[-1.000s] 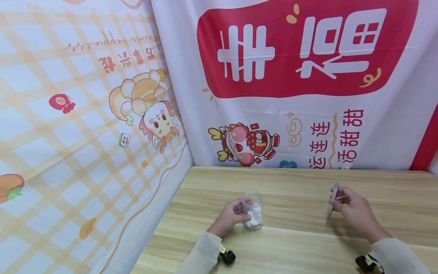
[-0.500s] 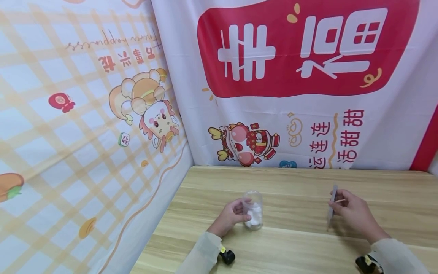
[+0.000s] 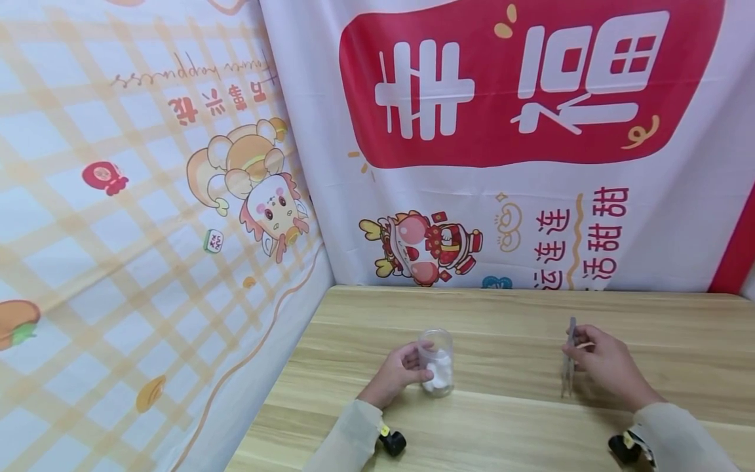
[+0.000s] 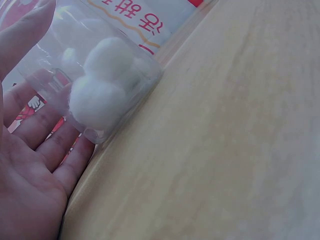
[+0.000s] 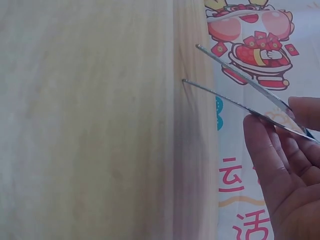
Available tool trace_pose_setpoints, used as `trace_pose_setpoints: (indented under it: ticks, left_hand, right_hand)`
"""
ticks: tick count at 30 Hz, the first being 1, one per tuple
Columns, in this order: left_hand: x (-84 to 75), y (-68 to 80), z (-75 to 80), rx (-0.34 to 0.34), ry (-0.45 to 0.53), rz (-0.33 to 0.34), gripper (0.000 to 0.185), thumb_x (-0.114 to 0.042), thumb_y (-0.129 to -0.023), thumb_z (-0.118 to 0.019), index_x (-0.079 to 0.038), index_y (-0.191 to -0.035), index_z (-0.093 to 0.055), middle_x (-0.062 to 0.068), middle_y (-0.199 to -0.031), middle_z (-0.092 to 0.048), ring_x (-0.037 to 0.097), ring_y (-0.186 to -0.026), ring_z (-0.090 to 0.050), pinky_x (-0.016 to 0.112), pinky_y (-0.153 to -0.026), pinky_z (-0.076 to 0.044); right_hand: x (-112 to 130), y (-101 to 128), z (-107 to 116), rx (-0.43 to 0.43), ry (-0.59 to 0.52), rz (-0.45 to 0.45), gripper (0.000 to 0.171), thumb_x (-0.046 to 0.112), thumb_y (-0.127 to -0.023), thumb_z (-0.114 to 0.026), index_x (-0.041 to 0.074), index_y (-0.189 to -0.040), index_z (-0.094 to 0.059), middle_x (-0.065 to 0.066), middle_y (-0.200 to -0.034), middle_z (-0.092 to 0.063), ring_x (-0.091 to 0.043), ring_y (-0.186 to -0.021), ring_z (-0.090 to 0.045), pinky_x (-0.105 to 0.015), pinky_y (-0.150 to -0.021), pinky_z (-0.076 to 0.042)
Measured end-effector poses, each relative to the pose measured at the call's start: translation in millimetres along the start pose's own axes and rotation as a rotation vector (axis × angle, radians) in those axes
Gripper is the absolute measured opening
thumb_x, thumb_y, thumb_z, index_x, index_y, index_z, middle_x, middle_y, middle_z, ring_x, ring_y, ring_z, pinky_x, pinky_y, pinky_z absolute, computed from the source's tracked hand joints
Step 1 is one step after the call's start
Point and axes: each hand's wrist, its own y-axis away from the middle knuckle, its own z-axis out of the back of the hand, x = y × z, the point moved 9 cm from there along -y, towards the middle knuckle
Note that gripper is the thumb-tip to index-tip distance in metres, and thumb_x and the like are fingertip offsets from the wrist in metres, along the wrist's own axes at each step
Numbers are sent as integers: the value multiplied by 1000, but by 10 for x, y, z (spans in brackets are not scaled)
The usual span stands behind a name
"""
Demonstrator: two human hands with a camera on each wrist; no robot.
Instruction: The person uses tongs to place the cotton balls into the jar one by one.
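Cotton balls point(image 4: 97, 85) inside the jar point(image 4: 115, 55) show clearest at the left wrist.

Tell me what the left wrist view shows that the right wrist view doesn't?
Only the left wrist view shows the left hand holding a clear jar of cotton balls. Only the right wrist view shows the right hand pinching metal tweezers, tips apart. Both show the wooden table and the printed backdrop.
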Motion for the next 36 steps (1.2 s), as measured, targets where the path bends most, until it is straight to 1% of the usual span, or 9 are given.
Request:
trace_pose_setpoints:
  ticks: [8,13,19,23,26,30,33,36]
  left_hand:
    - [14,-4,4,-2,2,4,67,-22,-79,-82,-10,-138,-53,2,-134,-57,21,-120,-55,33,-100,-46]
    - [8,4,5,-6,-3,6,66,-22,-79,-82,-12,-138,-54,2,-134,-58,21,-120,-56,34,-100,-46]
    - [2,3,3,-7,-2,13,64,-19,-81,-81,-12,-138,-53,4,-137,-55,21,-121,-55,33,-101,-45]
    - [-13,2,-5,-3,1,10,64,-18,-81,-80,-11,-139,-52,6,-138,-54,21,-121,-55,33,-101,-45]
    - [-22,3,-11,-2,3,9,65,-18,-81,-80,-11,-139,-52,5,-137,-55,21,-121,-55,33,-101,-45]
    - [-25,5,-14,-3,6,10,64,-18,-81,-80,-13,-138,-53,2,-135,-56,21,-120,-55,33,-101,-45]
    - [-21,3,-11,-4,3,8,63,-19,-81,-80,-13,-138,-53,1,-135,-57,21,-120,-55,33,-100,-45]
    - [-14,0,-6,-7,-5,7,63,-19,-80,-81,-15,-137,-54,0,-134,-57,21,-120,-56,33,-100,-45]
  right_hand:
    - [-10,-22,-6,6,26,11,43,20,-93,-66,-8,-123,-52,-15,-102,-60,-30,-92,-64,-27,-64,-58]
    - [-14,-25,-16,9,38,7,48,21,-94,-66,-11,-125,-51,-15,-102,-61,-29,-89,-64,-28,-63,-58]
    - [-15,-25,-14,23,84,5,54,25,-94,-66,-14,-127,-49,-18,-103,-62,-29,-89,-64,-29,-62,-57]
    - [-40,-35,-21,49,132,-12,58,30,-95,-65,-15,-128,-48,-20,-102,-64,-25,-84,-63,-31,-63,-55]
    - [-70,-45,-30,68,170,-31,51,26,-96,-62,-14,-126,-52,-19,-102,-65,-23,-82,-61,-33,-62,-53]
    - [-85,-56,-32,76,211,-51,37,16,-94,-59,-10,-120,-59,-17,-101,-66,-25,-84,-58,-38,-65,-51]
    - [-78,-63,-26,71,227,-50,35,14,-91,-61,-9,-118,-61,-13,-96,-65,-25,-83,-57,-38,-67,-49]
    - [-89,-69,-23,61,214,-52,35,13,-91,-62,-10,-118,-60,-10,-93,-64,-24,-79,-55,-34,-62,-47]
